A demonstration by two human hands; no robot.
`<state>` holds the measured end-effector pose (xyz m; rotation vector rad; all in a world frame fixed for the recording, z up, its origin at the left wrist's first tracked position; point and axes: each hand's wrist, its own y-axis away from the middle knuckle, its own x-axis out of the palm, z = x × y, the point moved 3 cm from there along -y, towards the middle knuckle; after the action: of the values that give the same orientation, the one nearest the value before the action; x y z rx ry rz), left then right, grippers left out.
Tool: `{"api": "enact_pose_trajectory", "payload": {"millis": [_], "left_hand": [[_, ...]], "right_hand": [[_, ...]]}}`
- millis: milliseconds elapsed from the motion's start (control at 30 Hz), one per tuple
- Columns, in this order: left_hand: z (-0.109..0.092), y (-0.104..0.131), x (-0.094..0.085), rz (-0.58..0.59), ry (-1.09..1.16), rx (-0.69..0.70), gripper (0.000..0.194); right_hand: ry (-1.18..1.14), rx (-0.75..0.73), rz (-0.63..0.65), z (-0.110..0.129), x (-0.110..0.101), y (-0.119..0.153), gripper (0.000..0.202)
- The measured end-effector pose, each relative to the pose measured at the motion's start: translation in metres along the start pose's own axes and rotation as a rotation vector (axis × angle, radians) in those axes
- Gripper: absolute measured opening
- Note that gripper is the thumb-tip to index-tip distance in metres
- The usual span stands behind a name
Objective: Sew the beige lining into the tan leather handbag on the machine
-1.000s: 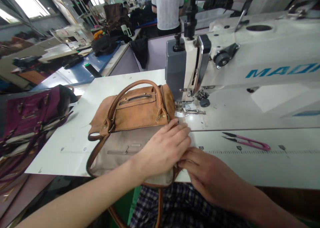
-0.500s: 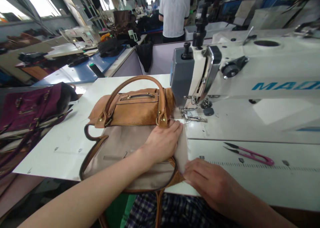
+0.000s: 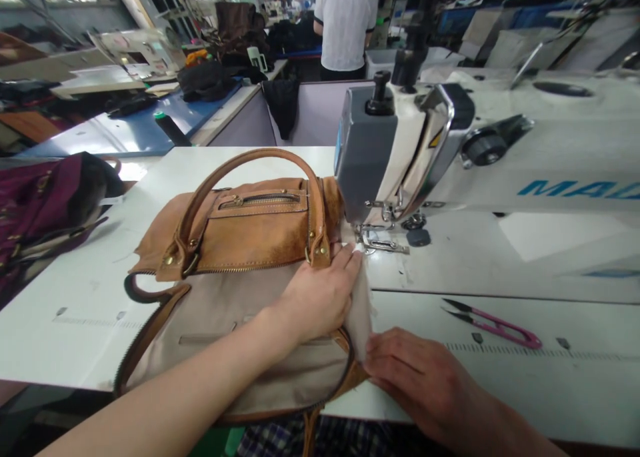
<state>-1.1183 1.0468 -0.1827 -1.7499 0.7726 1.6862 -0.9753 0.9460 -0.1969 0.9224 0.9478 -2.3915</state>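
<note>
A brown leather handbag (image 3: 255, 233) lies spread on the sewing table, its beige lining (image 3: 215, 363) turned out toward me. My left hand (image 3: 320, 290) rests flat on the lining, fingers stretched toward the presser foot (image 3: 383, 240) beside the bag's handle (image 3: 250, 155). At the lining's right edge, my right hand (image 3: 415, 370) pinches the fabric between thumb and fingers; the thumb is mostly hidden. The lining's edge runs up under the head of the sewing machine (image 3: 370, 157). The needle itself is too small to make out.
Pink-handled thread snips (image 3: 500, 323) lie on the table right of my right hand, near a printed ruler scale. A purple bag (image 3: 50, 210) sits at the left. Behind the table are a green-topped thread cone (image 3: 173, 130) and a person in a white shirt (image 3: 346, 27).
My view has shifted a little closer to the machine, and the bag's left side appears farther left. Both hands keep nearly the same places on the lining.
</note>
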Motion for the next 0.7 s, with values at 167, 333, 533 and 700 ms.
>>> {"api": "enact_pose_trajectory", "payload": {"millis": [167,333,533,700], "left_hand": [[0.007,-0.006,-0.003,0.019,0.086,0.027,0.055],[0.014,-0.01,-0.006,0.043,0.082,0.052,0.051],[0.003,0.02,-0.02,0.033,0.283,0.221,0.042],[0.0,0.072,-0.022,0.13,0.445,0.197,0.086]], "right_hand": [[0.008,0.012,-0.058,-0.003,-0.001,-0.003,0.023],[0.059,-0.046,-0.078,-0.002,0.001,-0.006,0.024],[0.284,-0.031,-0.182,0.007,-0.004,-0.005,0.022],[0.277,-0.045,-0.277,0.022,-0.003,-0.02,0.023]]}}
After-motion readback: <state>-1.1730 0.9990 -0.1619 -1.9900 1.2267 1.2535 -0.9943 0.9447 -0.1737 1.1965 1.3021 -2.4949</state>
